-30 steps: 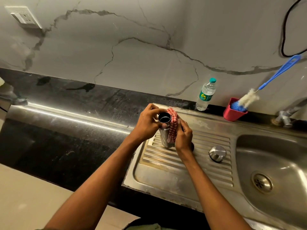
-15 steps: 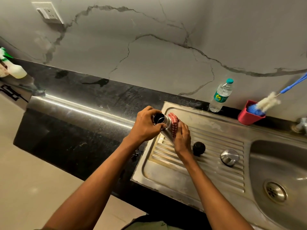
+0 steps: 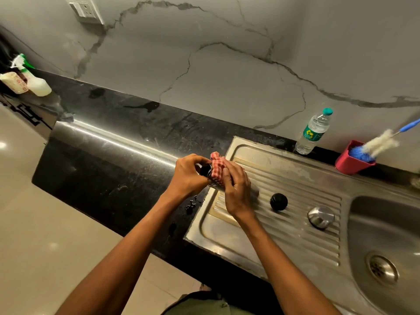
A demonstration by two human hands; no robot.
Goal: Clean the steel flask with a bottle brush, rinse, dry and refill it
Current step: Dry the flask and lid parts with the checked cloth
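I had the flask [image 3: 205,171] tilted over the left end of the draining board [image 3: 295,201], its open mouth turned toward my left hand [image 3: 188,176], whose grip was curled round the neck. My right hand [image 3: 236,189] pressed the red checked cloth [image 3: 217,168] against the body, fingers wrapped over both. The worry was the steel: if it was wet and smooth, it could twist out of my left grip while I rubbed, and drop onto the ridged board or the worktop [image 3: 113,160] edge. The black stopper [image 3: 278,201] and steel cap [image 3: 321,216] lay loose just to my right; a careless elbow could knock them toward the basin [image 3: 386,246]. The water bottle [image 3: 314,131] for refilling stood by the wall, well apart.
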